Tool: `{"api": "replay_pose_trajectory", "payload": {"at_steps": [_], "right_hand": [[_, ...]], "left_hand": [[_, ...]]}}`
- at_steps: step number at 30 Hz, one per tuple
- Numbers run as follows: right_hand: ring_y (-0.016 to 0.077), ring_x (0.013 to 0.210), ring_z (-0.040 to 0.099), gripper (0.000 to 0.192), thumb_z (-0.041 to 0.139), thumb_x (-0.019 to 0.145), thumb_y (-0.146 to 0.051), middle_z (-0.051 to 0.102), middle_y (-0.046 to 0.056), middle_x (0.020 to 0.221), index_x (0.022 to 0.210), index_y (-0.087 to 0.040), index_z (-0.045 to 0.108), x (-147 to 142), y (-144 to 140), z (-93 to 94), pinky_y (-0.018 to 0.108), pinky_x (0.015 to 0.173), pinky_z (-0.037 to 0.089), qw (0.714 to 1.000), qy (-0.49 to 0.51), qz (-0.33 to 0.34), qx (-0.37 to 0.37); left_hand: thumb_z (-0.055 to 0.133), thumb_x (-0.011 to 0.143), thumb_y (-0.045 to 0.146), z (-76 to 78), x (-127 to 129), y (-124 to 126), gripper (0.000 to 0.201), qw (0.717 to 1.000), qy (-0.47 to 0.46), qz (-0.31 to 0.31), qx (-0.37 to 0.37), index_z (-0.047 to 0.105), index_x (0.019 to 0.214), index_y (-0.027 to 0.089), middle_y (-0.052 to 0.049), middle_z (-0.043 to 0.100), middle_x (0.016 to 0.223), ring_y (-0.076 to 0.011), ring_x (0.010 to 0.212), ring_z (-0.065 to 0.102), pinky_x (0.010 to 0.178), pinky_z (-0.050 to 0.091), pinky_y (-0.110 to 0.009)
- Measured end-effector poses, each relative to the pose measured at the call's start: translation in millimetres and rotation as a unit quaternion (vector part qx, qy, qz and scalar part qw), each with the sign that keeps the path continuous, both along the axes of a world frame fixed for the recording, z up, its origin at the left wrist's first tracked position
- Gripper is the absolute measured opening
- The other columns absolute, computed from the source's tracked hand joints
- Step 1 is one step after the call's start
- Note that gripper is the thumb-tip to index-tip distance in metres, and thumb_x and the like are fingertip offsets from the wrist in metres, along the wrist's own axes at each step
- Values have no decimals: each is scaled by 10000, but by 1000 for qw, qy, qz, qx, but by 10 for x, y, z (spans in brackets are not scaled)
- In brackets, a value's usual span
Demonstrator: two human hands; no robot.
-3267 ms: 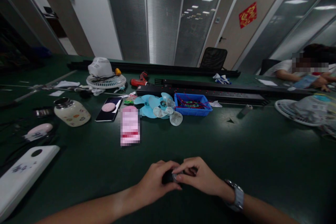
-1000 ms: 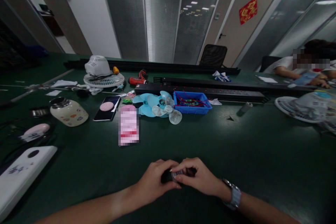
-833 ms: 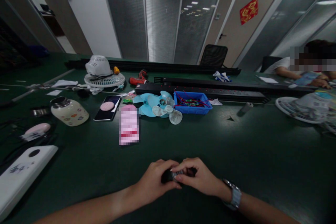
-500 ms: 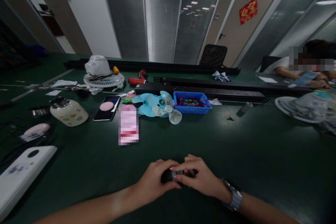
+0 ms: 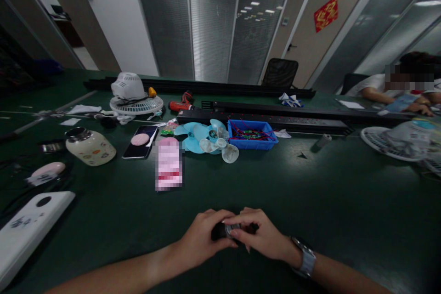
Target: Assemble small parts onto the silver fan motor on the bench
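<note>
At the table's near side, both hands meet around a small dark, round part with a grey rim (image 5: 232, 228), mostly hidden by fingers. My left hand (image 5: 198, 239) is closed around its left side, thumb below and fingers above. From the right, my right hand (image 5: 267, 235), with a watch (image 5: 306, 257) on its wrist, pinches the same part at the grey rim. What kind of part it is, I cannot make out. Ahead of the hands lie light-blue and clear fan blades (image 5: 206, 138) beside a blue bin (image 5: 255, 144) of wires.
On the left are a white device (image 5: 31, 234), a cream flask (image 5: 91, 148), a phone (image 5: 139, 149) and a pink packet (image 5: 168, 161). A white fan base (image 5: 128, 86), a red drill (image 5: 177, 105) and black rails (image 5: 268, 121) lie farther back. Another person (image 5: 379, 89) sits at far right.
The fingers of my right hand have shifted slightly and curled lower around the part, with one fingertip now showing below. My left hand has hardly moved.
</note>
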State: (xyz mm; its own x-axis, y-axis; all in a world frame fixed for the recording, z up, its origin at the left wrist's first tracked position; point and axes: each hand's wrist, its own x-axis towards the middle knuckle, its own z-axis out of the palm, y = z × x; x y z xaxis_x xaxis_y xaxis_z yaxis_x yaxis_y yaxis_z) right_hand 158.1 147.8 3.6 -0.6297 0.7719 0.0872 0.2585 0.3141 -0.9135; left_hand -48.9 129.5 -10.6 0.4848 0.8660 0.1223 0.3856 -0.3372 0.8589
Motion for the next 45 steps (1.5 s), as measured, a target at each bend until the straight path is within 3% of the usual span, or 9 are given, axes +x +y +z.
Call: {"api": "replay_pose_trajectory", "payload": {"at_steps": [3,9,13,20,27,33,45], "right_hand": [[90,494,527,356,608,935,-447,643,-8,618,1139,-185,737,-11,-22,-25,228,566,418,1000,10,-1,0],[95,490,521,359,573,954,-453,637,3,629,1164,-206,728,-31,-56,-57,213,507,417,1000,22,-6,-3],[105,505,532,374,574,949,-465,641,10,641,1166,-203,728,-37,-67,-69,225,521,434,1000,22,-16,4],[133,537,527,387,550,957,-484,620,-2,549,1116,-196,754,-47,-58,-29,270,617,441,999,8,-15,50],[135,543,547,346,562,957,-456,636,-8,558,1024,-189,771,-32,-62,-29,275,646,442,999,1,-13,31],[146,562,540,356,559,958,-461,663,4,571,1116,-206,752,-37,-62,-20,272,627,425,999,3,-18,36],[147,621,535,331,588,943,-463,685,17,655,1083,-220,763,-37,-57,-45,273,629,397,998,8,-33,60]], "left_hand": [[842,717,280,39,0,10,386,1000,-16,2,-16,687,1064,215,-27,756,1002,-218,891,696,792,516,-293],[843,720,253,90,-31,32,685,992,-113,-22,-53,536,1332,258,-35,734,1164,-216,1051,696,938,518,-321],[836,727,222,63,-48,33,627,992,-123,-19,-25,588,1303,251,-67,699,1253,-243,1124,667,976,505,-353],[803,774,217,69,-46,49,553,990,-131,-48,8,613,1290,271,-64,730,1185,-229,1036,695,894,535,-332],[802,774,193,72,-43,40,535,988,-144,-46,11,626,1271,285,-50,728,1191,-221,1048,691,905,530,-330],[804,769,191,74,-40,39,539,989,-143,-43,5,628,1274,258,-65,740,1151,-224,1014,698,881,536,-326],[807,766,207,94,-35,44,547,989,-140,-43,5,631,1281,261,-69,749,1128,-220,973,705,867,541,-325]]}}
